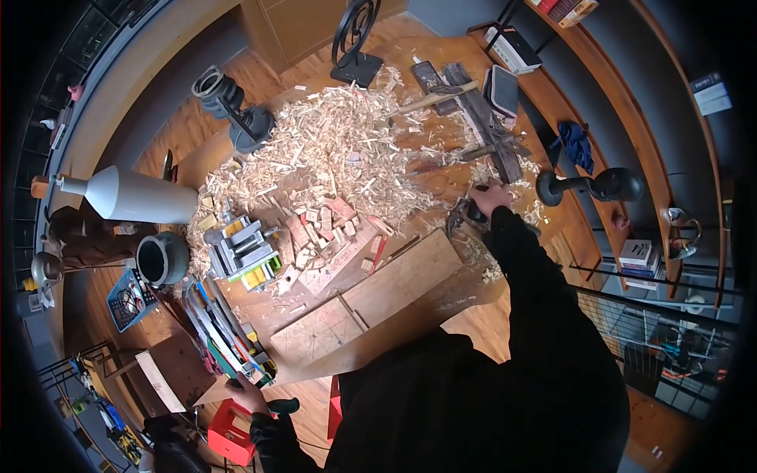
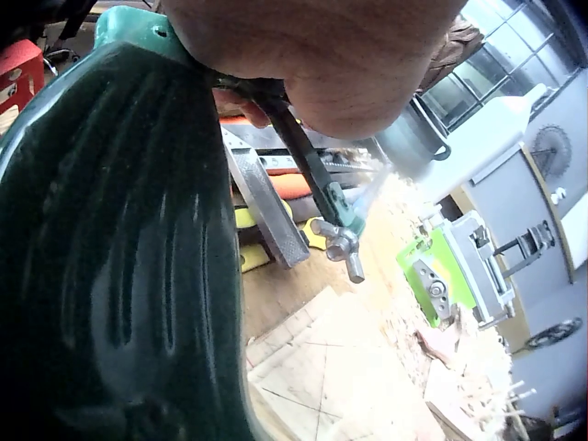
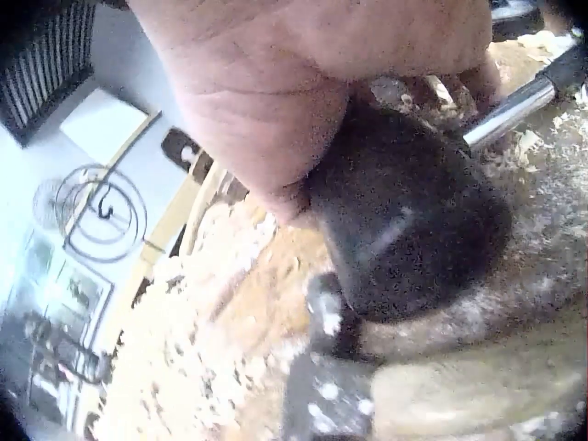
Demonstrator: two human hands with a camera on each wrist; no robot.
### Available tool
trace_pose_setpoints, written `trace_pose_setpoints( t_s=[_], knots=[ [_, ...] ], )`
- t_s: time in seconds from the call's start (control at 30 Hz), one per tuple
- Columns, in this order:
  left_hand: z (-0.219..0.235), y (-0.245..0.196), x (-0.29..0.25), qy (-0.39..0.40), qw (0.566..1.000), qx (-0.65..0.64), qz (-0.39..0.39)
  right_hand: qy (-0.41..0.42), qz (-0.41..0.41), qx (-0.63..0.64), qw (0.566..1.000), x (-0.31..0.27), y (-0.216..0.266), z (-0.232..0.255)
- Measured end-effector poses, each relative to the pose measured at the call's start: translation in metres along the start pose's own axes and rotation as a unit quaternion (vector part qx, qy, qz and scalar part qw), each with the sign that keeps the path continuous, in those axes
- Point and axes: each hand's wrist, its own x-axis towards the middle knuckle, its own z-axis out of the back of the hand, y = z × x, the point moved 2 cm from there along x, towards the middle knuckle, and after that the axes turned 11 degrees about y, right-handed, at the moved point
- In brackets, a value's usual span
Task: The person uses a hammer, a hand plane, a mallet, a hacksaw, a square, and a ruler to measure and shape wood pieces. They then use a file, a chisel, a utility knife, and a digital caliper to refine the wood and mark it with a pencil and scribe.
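Observation:
My left hand (image 1: 249,393) is at the near left corner of the table and grips a hacksaw beside its dark green ribbed handle (image 2: 138,239). The saw's dark frame bar (image 2: 303,161) ends in a metal wing nut (image 2: 342,243). Close by lies a row of saws and files (image 1: 225,327). Over at the table's right side, my right hand (image 1: 490,199) grips the black rounded head of a mallet (image 3: 413,220). A metal shaft (image 3: 505,119) runs from the head toward a dark grip. Beneath it lies another tool with a pale wooden handle (image 3: 459,395).
Wood shavings (image 1: 331,134) heap over the table's middle. A marked board (image 1: 371,292) lies along the near edge, with wood blocks (image 1: 323,225) behind it. A grey-and-green vise (image 1: 244,252), a white bottle (image 1: 146,195) and a grey pot (image 1: 162,258) stand left. A black lamp (image 1: 591,186) stands right.

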Motion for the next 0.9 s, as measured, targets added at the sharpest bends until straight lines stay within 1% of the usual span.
trace_pose_setpoints(
  t_s=[0.03, 0.07, 0.1, 0.13, 0.17, 0.3, 0.37, 0.4, 0.47, 0.5, 0.6, 0.63, 0.67, 0.73, 0.77, 0.8, 0.87, 0.9],
  knots=[
    [0.001, -0.001, 0.000, 0.002, 1.000, -0.012, 0.011, -0.001, 0.030, 0.021, 0.999, -0.001, -0.004, -0.003],
    [0.002, -0.001, -0.001, 0.003, 0.999, -0.024, 0.023, -0.001, 0.031, 0.020, 0.999, -0.002, -0.007, -0.005],
    [0.003, 0.003, -0.001, 0.003, 0.999, -0.022, 0.025, 0.021, 0.034, 0.048, 0.998, -0.005, -0.012, -0.007],
    [0.005, 0.005, 0.000, 0.007, 1.000, -0.013, 0.010, 0.043, 0.035, 0.077, 0.995, -0.010, -0.015, -0.008],
    [0.005, 0.006, 0.001, 0.012, 1.000, -0.005, -0.006, 0.047, 0.036, 0.076, 0.995, -0.017, -0.016, -0.005],
    [0.003, 0.007, 0.003, 0.003, 1.000, -0.010, 0.005, 0.017, 0.037, 0.061, 0.997, -0.024, -0.028, -0.002],
    [0.003, 0.006, 0.003, -0.002, 1.000, -0.012, 0.010, 0.018, 0.008, 0.013, 1.000, -0.021, -0.033, 0.004],
    [0.003, 0.007, 0.004, -0.002, 1.000, -0.013, 0.009, 0.018, 0.008, 0.014, 1.000, -0.015, -0.035, 0.006],
    [0.005, 0.008, 0.004, 0.004, 1.000, 0.020, 0.001, 0.060, 0.014, 0.004, 0.998, 0.011, -0.040, 0.003],
    [0.005, 0.008, 0.004, 0.004, 1.000, 0.020, 0.000, 0.085, 0.029, -0.082, 0.993, 0.031, -0.041, -0.003],
    [0.004, 0.008, 0.004, 0.003, 1.000, -0.003, 0.008, 0.079, 0.034, -0.075, 0.993, 0.030, -0.015, 0.001],
    [0.004, 0.008, 0.003, 0.001, 1.000, -0.008, 0.003, 0.122, 0.056, -0.103, 0.986, 0.026, -0.001, 0.006],
    [0.005, 0.009, 0.002, 0.000, 1.000, -0.013, -0.001, 0.124, 0.059, -0.104, 0.985, 0.031, 0.006, 0.003],
    [0.006, 0.011, 0.001, 0.000, 1.000, -0.023, 0.002, 0.078, 0.024, -0.101, 0.991, 0.036, 0.019, -0.001],
    [0.006, 0.011, 0.001, 0.003, 0.999, -0.036, 0.004, 0.114, 0.034, -0.094, 0.988, 0.030, 0.032, 0.008],
    [0.006, 0.011, 0.001, 0.002, 0.999, -0.036, 0.006, 0.115, 0.035, -0.095, 0.988, 0.037, 0.036, 0.000],
    [0.007, 0.011, -0.002, -0.009, 1.000, -0.023, 0.007, 0.099, 0.098, -0.144, 0.980, 0.040, 0.051, -0.013],
    [0.007, 0.011, -0.004, -0.010, 1.000, -0.023, 0.009, 0.094, 0.068, -0.087, 0.989, 0.039, 0.053, -0.020]
  ],
)
